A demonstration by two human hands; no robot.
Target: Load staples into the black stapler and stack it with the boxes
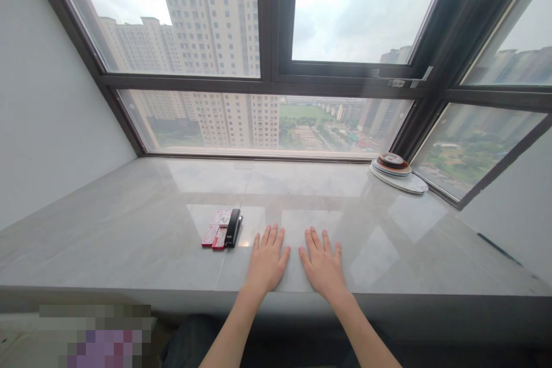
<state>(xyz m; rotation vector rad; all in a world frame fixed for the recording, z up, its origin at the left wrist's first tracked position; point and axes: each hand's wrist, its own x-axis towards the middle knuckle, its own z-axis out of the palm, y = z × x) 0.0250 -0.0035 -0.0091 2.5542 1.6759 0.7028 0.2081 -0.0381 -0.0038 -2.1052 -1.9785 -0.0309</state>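
My left hand (268, 261) lies flat on the pale marble-look sill (150, 241), fingers stretched out and holding nothing. Beside it, a little apart, my right hand (322, 264) rests palm down with its fingers spread, also without anything in it. To the left of my left hand is a black stapler (233, 229), standing lengthwise away from me. Several small red-and-white boxes (210, 236) sit right against the stapler's left side; their print is too small to read.
A stack of plates or lids (392, 168) stands in the far right corner by the dark window frame (269, 83). Walls bound the sill on both sides. A dark thin strip (499, 249) lies along the right wall. The sill's front edge (129, 288) runs below my wrists.
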